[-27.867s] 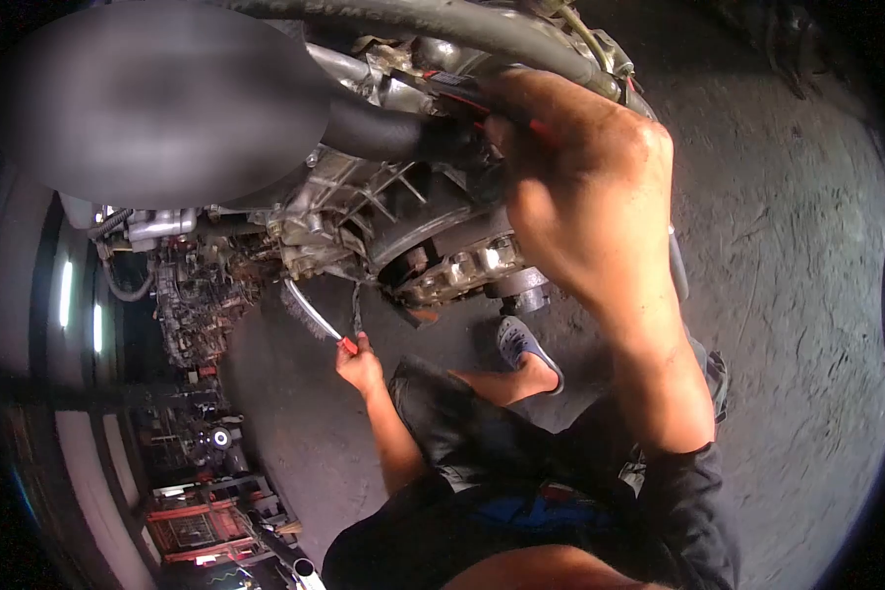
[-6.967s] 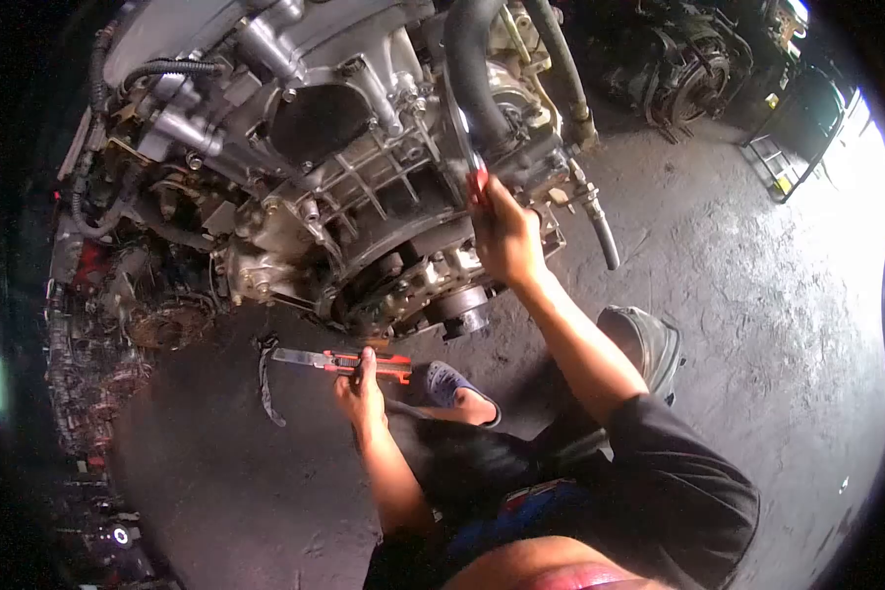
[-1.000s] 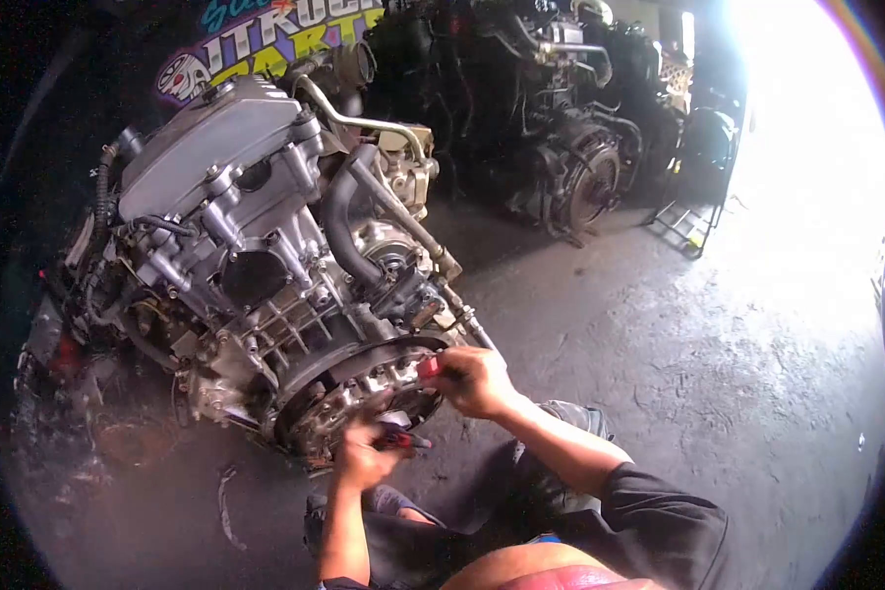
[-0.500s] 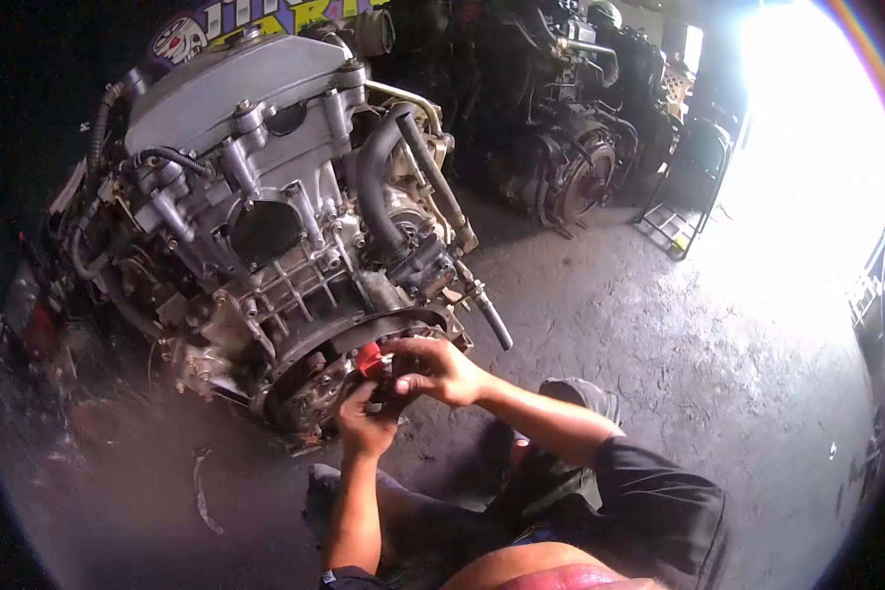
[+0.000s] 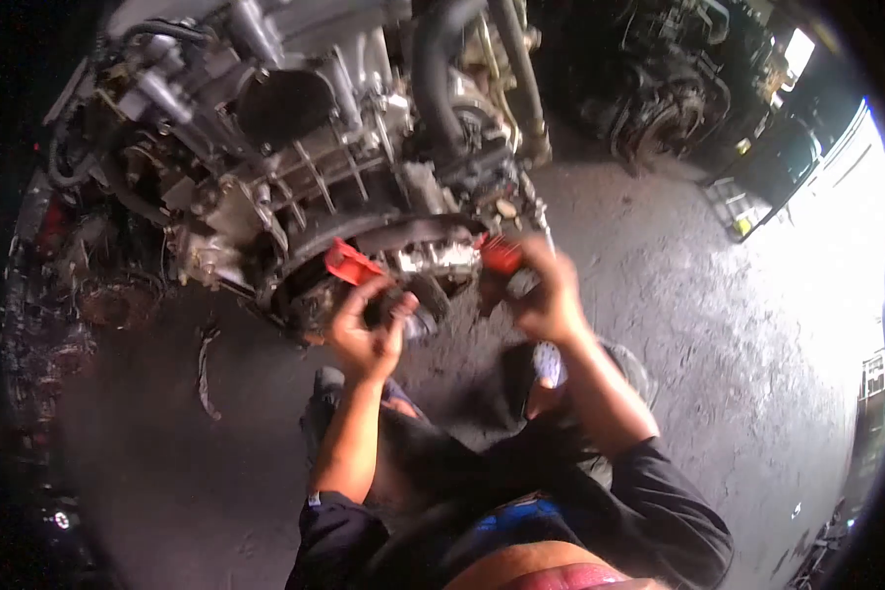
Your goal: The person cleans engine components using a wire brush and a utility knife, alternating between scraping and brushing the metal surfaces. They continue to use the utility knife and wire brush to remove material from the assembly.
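Observation:
My left hand has its fingers closed round a bright red, angular piece in front of the engine's lower end. Its exact kind does not show. My right hand is out to the right and smeared by motion, gripping a second red piece between thumb and fingers. Both hands are close to the round, metal-toothed end of a large engine. A dark shape beside my left fingers is too blurred to name.
A thick black hose bends down the engine's right side. Another engine stands at the back right, near a dark metal frame. A thin curved strip lies on the dark floor at left. My knees are below my hands.
My hands were together at the engine with one red thing showing. They are now apart, the right one moved to the right, each with a red piece. The view has tilted downward.

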